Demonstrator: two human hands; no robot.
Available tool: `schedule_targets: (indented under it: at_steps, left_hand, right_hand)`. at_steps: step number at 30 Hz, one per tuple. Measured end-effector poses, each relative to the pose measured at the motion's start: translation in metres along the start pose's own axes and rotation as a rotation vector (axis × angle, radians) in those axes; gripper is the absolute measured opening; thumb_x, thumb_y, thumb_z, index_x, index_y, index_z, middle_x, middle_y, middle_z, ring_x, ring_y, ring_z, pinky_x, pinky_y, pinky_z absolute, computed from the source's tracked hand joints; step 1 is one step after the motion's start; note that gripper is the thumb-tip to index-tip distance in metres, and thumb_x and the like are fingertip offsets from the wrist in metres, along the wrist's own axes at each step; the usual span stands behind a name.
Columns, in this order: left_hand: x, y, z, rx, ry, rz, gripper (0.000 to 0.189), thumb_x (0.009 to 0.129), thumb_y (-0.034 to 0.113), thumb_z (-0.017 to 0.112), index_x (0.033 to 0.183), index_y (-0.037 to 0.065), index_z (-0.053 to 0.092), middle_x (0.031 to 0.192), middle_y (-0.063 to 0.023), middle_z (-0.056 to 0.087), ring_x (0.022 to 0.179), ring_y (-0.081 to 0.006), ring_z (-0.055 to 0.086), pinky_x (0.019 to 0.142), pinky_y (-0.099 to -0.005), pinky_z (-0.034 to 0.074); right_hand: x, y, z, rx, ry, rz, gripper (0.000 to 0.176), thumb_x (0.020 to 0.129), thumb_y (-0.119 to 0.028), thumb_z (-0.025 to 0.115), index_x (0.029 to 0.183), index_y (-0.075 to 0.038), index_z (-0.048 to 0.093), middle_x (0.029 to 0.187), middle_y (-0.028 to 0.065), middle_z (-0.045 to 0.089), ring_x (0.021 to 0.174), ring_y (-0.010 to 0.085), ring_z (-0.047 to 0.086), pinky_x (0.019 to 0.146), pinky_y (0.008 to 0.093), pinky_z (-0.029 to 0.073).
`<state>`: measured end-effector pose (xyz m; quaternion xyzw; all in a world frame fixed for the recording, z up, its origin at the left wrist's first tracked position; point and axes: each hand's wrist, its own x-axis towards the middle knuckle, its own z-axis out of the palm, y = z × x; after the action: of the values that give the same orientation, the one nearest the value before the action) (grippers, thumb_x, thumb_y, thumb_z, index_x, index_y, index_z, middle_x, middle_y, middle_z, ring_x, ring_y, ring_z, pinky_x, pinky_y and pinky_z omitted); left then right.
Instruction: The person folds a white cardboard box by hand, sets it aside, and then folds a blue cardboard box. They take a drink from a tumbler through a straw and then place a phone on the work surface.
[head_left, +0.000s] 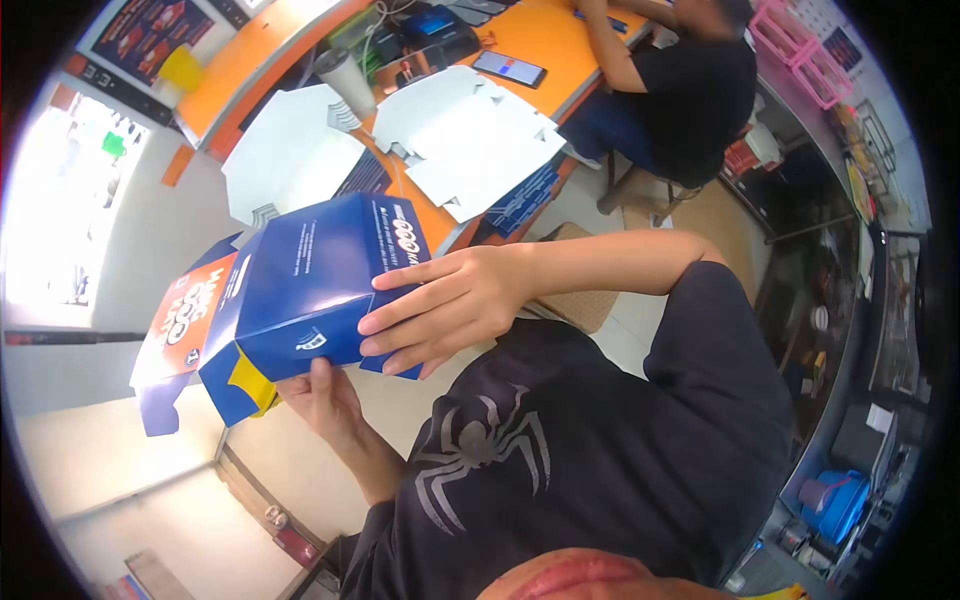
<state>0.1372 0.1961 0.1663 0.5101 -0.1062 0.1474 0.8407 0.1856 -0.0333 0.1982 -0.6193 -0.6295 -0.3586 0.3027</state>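
Note:
I hold a blue cardboard box (310, 260) with white printing, tilted in front of my chest. An orange printed flap (185, 320) stands out at its left end, and a bit of yellow (250, 380) shows at an opening near the lower corner. My right hand (445, 310) lies over the right end of the box, fingers spread along its edge and gripping it; the thumb is hidden. From below, my left hand (328, 400) supports the near side, its thumb against the blue panel and the other fingers mostly out of sight beneath.
Flat white cardboard pieces (475, 135) lie on the orange table (540, 45), with another stack (290, 150) to the left. A phone (510, 68) and a grey-white cup (345, 80) are beyond them. Another person in a black shirt (695, 90) sits at the table's right.

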Motion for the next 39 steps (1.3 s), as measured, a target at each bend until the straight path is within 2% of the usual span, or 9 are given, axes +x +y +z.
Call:
schedule_targets:
  at_steps: [6,10,13,17,20,27,31,37,39]
  left_hand:
    - [0.013,-0.014,0.024,0.141,0.066,0.119,0.051,0.077,-0.002,0.063,0.124,-0.002,0.041,0.117,-0.0157,0.053,0.101,-0.0230,0.057,0.081,-0.0346,0.051]
    - [0.024,-0.027,0.031,0.339,0.173,0.225,0.051,0.076,-0.005,0.063,0.123,-0.004,0.042,0.112,-0.0156,0.056,0.098,-0.0220,0.058,0.083,-0.0352,0.050]
    - [0.033,-0.031,0.033,0.305,0.137,0.318,0.035,0.081,0.000,0.061,0.114,-0.006,0.049,0.108,-0.0169,0.058,0.096,-0.0239,0.059,0.087,-0.0368,0.047]
    - [0.033,-0.037,0.031,0.398,0.162,0.288,0.036,0.081,0.000,0.061,0.114,-0.006,0.048,0.108,-0.0166,0.058,0.096,-0.0231,0.059,0.085,-0.0378,0.049]
    - [0.034,-0.037,0.040,0.272,0.106,0.188,0.035,0.083,0.001,0.058,0.116,-0.005,0.048,0.108,-0.0157,0.059,0.095,-0.0223,0.059,0.084,-0.0359,0.049]
    - [0.041,-0.040,0.042,-0.001,0.080,0.261,0.042,0.095,0.030,0.041,0.120,-0.004,0.045,0.113,-0.0144,0.057,0.099,-0.0225,0.057,0.084,-0.0336,0.049]
    - [0.036,-0.042,0.040,0.066,0.255,0.274,0.045,0.095,0.034,0.040,0.122,-0.002,0.044,0.112,-0.0139,0.057,0.100,-0.0215,0.057,0.087,-0.0327,0.047]
    - [0.040,-0.038,0.030,0.024,0.092,0.294,0.049,0.096,0.037,0.034,0.125,-0.002,0.040,0.119,-0.0142,0.052,0.104,-0.0202,0.053,0.087,-0.0266,0.046]
    - [0.042,-0.037,0.034,-0.193,0.048,0.218,0.047,0.095,0.034,0.038,0.125,-0.003,0.039,0.121,-0.0144,0.050,0.106,-0.0207,0.052,0.089,-0.0306,0.045]
  right_hand:
    - [0.001,0.023,0.005,-0.087,0.197,0.113,0.035,0.072,-0.025,0.070,0.103,-0.008,0.066,0.113,0.0058,0.060,0.110,0.0208,0.055,0.096,0.0390,0.043]
    - [-0.008,0.042,0.005,0.013,0.213,0.140,0.037,0.069,-0.025,0.071,0.102,-0.008,0.066,0.110,0.0041,0.061,0.111,0.0209,0.054,0.097,0.0400,0.042]
    - [-0.018,0.055,0.003,0.087,0.158,0.104,0.035,0.070,-0.025,0.070,0.101,-0.008,0.066,0.108,0.0039,0.062,0.111,0.0209,0.054,0.098,0.0407,0.041]
    - [-0.025,0.067,0.000,0.115,0.090,0.095,0.031,0.073,-0.022,0.069,0.100,-0.008,0.066,0.107,0.0037,0.062,0.111,0.0204,0.054,0.099,0.0403,0.040]
    - [-0.025,0.076,0.000,0.038,0.186,0.043,0.030,0.072,-0.020,0.070,0.099,-0.008,0.067,0.107,0.0036,0.062,0.111,0.0223,0.054,0.098,0.0429,0.041]
    - [-0.016,0.078,0.018,0.147,0.374,0.046,0.028,0.070,-0.018,0.074,0.094,-0.006,0.067,0.106,0.0050,0.062,0.109,0.0266,0.053,0.091,0.0478,0.046]
    - [-0.007,0.071,0.026,0.174,0.460,0.045,0.024,0.070,-0.014,0.072,0.091,-0.005,0.067,0.103,0.0057,0.063,0.108,0.0243,0.053,0.092,0.0435,0.047]
    - [-0.002,0.085,0.037,0.147,0.462,-0.045,0.016,0.074,-0.008,0.067,0.089,-0.003,0.068,0.102,0.0074,0.064,0.107,0.0224,0.054,0.094,0.0418,0.045]
    - [0.004,0.090,0.038,0.107,0.490,-0.077,0.016,0.073,-0.007,0.066,0.089,-0.003,0.068,0.100,0.0078,0.064,0.107,0.0230,0.054,0.094,0.0416,0.046]
